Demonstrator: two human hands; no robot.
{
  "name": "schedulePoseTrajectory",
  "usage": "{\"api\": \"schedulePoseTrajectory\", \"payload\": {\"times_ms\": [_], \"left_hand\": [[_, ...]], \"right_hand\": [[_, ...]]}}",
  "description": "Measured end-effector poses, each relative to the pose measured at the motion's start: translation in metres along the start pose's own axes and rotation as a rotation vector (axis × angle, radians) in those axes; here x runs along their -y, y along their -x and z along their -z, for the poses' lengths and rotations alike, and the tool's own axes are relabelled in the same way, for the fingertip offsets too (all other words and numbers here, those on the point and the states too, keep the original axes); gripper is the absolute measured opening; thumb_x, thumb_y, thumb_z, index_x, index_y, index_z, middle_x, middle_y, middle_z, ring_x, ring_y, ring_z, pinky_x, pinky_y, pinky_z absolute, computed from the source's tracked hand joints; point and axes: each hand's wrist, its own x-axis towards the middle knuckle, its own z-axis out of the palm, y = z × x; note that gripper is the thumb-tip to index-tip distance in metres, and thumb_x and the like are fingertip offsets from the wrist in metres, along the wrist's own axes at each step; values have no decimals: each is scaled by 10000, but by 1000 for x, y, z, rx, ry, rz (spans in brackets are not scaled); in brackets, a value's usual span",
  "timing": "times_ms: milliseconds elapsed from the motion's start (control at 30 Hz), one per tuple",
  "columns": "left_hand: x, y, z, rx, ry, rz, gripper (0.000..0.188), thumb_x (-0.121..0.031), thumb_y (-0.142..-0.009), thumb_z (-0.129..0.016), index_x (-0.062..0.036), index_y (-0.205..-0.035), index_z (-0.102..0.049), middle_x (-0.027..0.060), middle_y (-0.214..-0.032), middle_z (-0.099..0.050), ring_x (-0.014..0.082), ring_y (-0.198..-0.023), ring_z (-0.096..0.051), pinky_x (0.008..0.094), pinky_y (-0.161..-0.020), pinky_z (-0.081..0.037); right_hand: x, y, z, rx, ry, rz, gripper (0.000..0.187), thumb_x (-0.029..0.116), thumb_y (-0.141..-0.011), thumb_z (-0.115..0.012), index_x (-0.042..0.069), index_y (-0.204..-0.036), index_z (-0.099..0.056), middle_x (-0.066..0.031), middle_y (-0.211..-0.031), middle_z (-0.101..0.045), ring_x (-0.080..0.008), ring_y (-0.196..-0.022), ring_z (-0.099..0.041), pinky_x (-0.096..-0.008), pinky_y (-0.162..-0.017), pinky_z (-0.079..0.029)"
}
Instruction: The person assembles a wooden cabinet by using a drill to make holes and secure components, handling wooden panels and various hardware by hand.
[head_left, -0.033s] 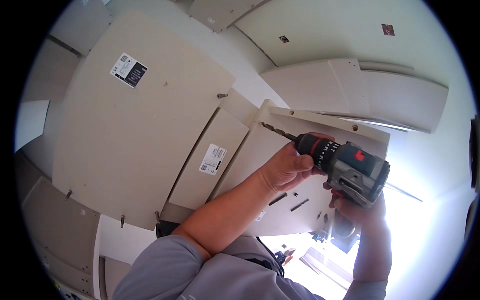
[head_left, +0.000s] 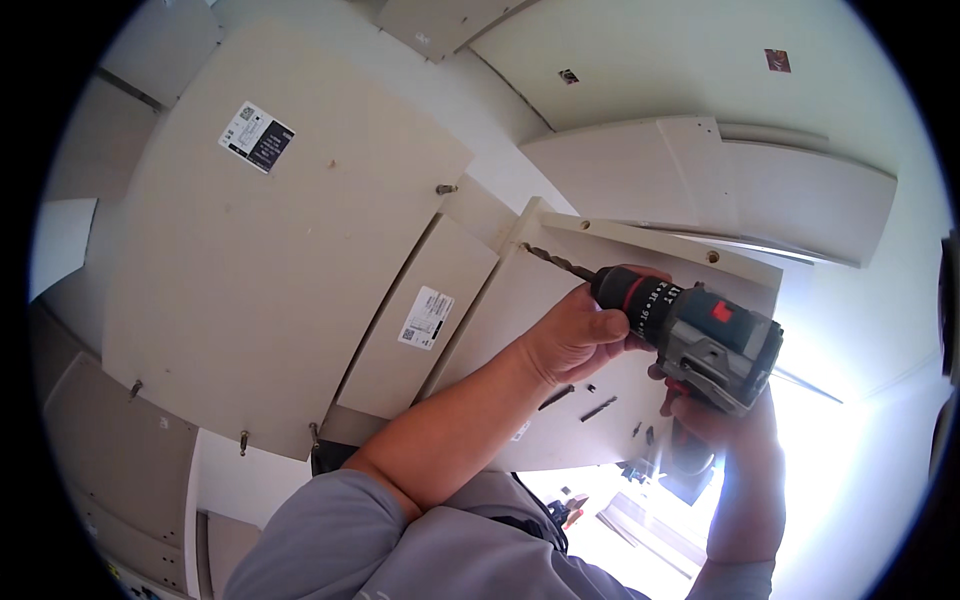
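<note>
A cordless drill (head_left: 722, 340) with a grey and dark blue body lies across both my hands. Its long spiral drill bit (head_left: 555, 261) points up and left, and the tip meets a pale panel (head_left: 500, 300) near its corner. My left hand (head_left: 578, 338) is closed around the front of the drill, below the chuck and the numbered collar. My right hand (head_left: 715, 412) wraps the drill's handle, with a finger by the red trigger; the drill body partly covers this hand. Beneath the drill, loose drill bits (head_left: 599, 409) and small dark pieces lie on the panel.
A large beige board (head_left: 270, 270) with a label and metal connector pins lies to the left. Beside it is a narrow labelled board (head_left: 420, 315). An edge strip with holes (head_left: 650, 240) borders the panel's far side. More boards (head_left: 700, 180) lie beyond, near the wall.
</note>
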Motion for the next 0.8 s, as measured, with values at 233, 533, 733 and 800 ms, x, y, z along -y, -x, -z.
{"api": "schedulePoseTrajectory", "payload": {"times_ms": [233, 533, 733, 800], "left_hand": [[0, 1, 1, 44, 33, -25, 860, -341, -719, -948, -74, -1420, -528, 68, -1283, -666, 206, -1216, -635, 387, -1039, -516], [5, -4, 5, -70, -62, -84, 807, -428, -722, -948, -95, -1354, -573, 32, -1169, -673, 158, -1035, -653, 355, -926, -534], [1, -4, 1, -97, -72, -88, 815, -454, -705, -948, -81, -1327, -574, 39, -1146, -676, 164, -1031, -648, 365, -932, -527], [3, -5, 7, -75, -91, -76, 877, -463, -692, -947, -79, -1373, -548, 59, -1197, -674, 200, -1084, -659, 412, -958, -528]], "right_hand": [[-7, -2, 7, -7, 103, 89, 610, -117, -810, -733, -11, -1354, -478, -106, -994, -700, -161, -850, -695, -314, -707, -574], [33, -6, -3, -30, -95, -117, 526, -103, -803, -713, -36, -1306, -575, -178, -1089, -725, -205, -920, -722, -348, -768, -614], [35, -6, -3, -64, -130, -133, 559, -94, -800, -717, -45, -1334, -562, -200, -1115, -723, -238, -964, -732, -373, -805, -629], [32, -7, -1, -48, -139, -111, 550, -93, -801, -717, -44, -1328, -567, -199, -1105, -725, -237, -963, -731, -368, -797, -628]]}}
